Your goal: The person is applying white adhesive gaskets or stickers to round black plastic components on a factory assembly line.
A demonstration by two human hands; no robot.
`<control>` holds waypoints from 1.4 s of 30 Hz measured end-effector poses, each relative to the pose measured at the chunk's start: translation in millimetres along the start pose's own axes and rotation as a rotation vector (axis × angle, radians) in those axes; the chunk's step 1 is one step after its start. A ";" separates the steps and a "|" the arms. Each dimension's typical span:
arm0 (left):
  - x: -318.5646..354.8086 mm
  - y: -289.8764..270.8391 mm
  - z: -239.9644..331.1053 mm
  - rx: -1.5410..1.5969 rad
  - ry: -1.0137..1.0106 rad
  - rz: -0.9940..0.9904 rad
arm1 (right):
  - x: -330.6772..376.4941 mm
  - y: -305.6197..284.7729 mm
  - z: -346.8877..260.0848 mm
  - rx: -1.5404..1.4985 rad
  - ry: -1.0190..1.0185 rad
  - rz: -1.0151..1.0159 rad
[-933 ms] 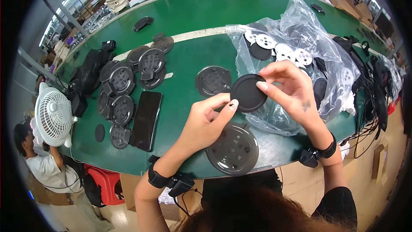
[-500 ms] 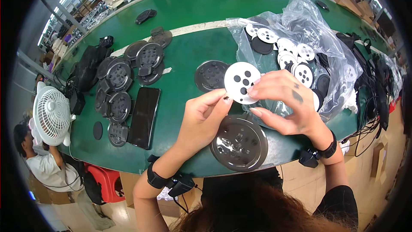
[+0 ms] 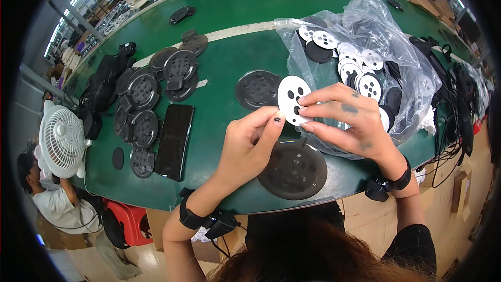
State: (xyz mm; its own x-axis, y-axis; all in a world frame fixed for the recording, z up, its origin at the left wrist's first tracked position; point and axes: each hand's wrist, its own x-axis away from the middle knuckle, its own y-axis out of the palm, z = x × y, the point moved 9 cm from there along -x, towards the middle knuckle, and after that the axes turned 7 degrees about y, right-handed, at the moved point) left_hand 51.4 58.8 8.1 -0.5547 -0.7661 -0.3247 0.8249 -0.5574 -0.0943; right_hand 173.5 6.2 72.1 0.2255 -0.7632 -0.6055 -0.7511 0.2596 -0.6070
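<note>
Between my two hands is a white round disc [image 3: 290, 92] with several black dots, tilted above the table. My left hand [image 3: 250, 141] pinches its lower left edge between thumb and finger. My right hand [image 3: 347, 120] has its fingertips on the disc's right side and face. Below the hands, a dark translucent round plate [image 3: 292, 175] lies near the table's front edge. Behind the disc rests another dark round plate [image 3: 255, 90] with bumps. To the right, a clear plastic bag [image 3: 334, 94] spills many similar white discs [image 3: 369, 87] and black discs [image 3: 319, 52].
On the left lie several dark round holders [image 3: 143, 90], a black phone [image 3: 174, 141] and a small black disc [image 3: 118, 158]. A white fan [image 3: 62, 136] stands at the left edge, near a seated person [image 3: 60, 203]. Black cables [image 3: 449, 109] hang at the right edge.
The white disc has turned more edge-on. My right hand's fingers have closed in on it, and my left hand keeps its pinch.
</note>
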 end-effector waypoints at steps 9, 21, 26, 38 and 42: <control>0.5 0.0 0.6 0.002 -0.023 -0.009 | 1.0 1.0 0.6 -0.032 0.017 -0.047; 0.7 0.8 -3.9 0.028 -0.066 -0.003 | 2.4 6.0 -1.8 0.024 -0.022 -0.060; 2.1 2.0 -10.7 0.062 -0.103 0.008 | 8.3 12.5 -9.7 0.170 -0.101 0.002; 1.6 7.7 -17.8 0.113 -0.092 -0.026 | 9.3 11.0 -2.6 0.061 -0.034 -0.008; 1.6 9.0 -18.2 0.080 -0.097 -0.040 | 8.3 8.9 -0.6 0.015 -0.005 -0.012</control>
State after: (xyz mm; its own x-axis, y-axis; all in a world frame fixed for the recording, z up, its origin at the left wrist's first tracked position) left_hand 59.9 58.4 -10.4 -0.5983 -0.7679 -0.2288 0.7927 -0.6089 -0.0292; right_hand 168.4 1.8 61.9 0.2375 -0.7636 -0.6004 -0.7387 0.2595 -0.6221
